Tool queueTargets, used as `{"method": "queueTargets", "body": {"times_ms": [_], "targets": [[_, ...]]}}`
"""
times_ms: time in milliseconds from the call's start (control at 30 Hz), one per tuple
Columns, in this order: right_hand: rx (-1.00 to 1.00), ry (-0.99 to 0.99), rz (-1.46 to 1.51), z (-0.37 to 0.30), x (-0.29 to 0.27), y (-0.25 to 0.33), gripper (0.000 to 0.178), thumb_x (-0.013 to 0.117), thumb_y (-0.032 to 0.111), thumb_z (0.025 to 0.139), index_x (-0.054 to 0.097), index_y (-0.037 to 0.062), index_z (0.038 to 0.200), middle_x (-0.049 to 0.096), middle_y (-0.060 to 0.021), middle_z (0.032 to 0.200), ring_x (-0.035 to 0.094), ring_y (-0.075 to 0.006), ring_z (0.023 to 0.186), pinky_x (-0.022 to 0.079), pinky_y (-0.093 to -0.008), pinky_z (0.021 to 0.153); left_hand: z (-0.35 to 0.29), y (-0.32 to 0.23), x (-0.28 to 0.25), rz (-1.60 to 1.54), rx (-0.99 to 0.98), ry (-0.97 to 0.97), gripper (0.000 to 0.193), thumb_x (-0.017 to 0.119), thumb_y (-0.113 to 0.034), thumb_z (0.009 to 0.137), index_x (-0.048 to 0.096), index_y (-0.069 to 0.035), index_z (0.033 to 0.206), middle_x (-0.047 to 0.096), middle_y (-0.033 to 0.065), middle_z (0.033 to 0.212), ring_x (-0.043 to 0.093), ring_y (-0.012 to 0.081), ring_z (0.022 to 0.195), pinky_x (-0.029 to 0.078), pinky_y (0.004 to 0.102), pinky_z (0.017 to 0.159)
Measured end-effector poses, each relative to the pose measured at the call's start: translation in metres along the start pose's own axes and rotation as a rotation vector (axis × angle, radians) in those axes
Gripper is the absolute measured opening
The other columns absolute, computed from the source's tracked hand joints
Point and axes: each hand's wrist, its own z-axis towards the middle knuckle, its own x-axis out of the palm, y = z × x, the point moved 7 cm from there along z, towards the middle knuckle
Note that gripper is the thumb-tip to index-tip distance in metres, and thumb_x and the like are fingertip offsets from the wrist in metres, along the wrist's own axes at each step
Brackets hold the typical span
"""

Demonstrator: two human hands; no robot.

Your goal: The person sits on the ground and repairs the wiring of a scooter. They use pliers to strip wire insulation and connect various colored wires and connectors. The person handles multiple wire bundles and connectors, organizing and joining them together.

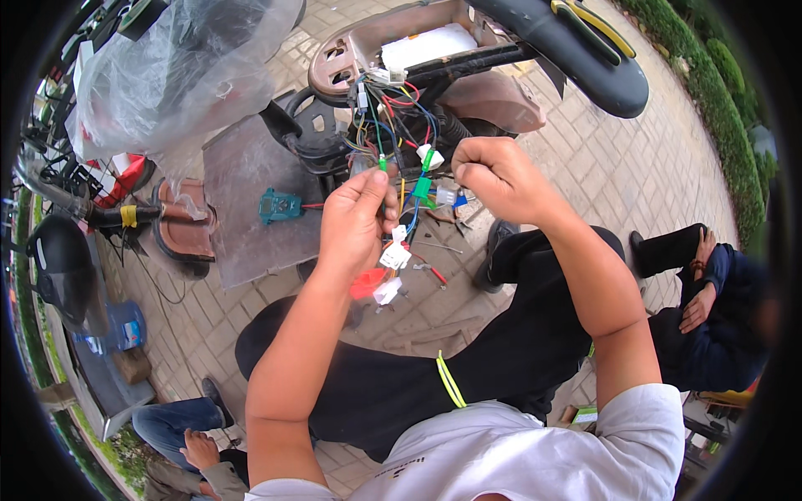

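Note:
My left hand pinches a thin wire with a green-sleeved end between thumb and fingers. My right hand is closed, thumb against curled fingers; whatever it may hold is hidden. Just left of its fingertips is another green wire sleeve. Both hands are at a tangled wiring harness that spills from a stripped scooter frame. A green plug hangs between the hands. White plastic connectors dangle below my left hand, beside a red piece.
A teal multimeter lies on the scooter's flat footboard. Tools, including pliers, lie on the paving. Clear plastic sheeting covers the upper left. Yellow-handled pliers rest on a black curved part. People sit at right and lower left.

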Motion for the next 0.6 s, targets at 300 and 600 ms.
{"method": "queueTargets", "body": {"times_ms": [300,600], "targets": [[0.251,-0.014,-0.407,-0.013,-0.019,-0.04,0.024,0.053,0.015,0.075,0.066,-0.0055,0.075,0.058,-0.0271,0.066,0.06,-0.0438,0.067,0.049,-0.0467,0.066,-0.001,-0.008,0.003,-0.039,-0.001,0.01,0.034,0.052,-0.028,0.102,0.058,0.002,0.115,0.048,0.0001,0.065,0.042,0.0072,0.053,0.031,0.0215,0.045],[0.199,0.06,-0.597,-0.031,-0.021,-0.061,0.019,0.057,0.007,0.078,0.068,-0.0007,0.091,0.066,-0.0244,0.082,0.064,-0.0411,0.08,0.05,-0.0469,0.073,-0.006,-0.002,-0.011,-0.196,-0.079,-0.108,0.029,0.049,-0.02,0.1,0.057,0.005,0.112,0.059,0.0086,0.08,0.047,0.0147,0.065,0.039,0.0283,0.058]]}}
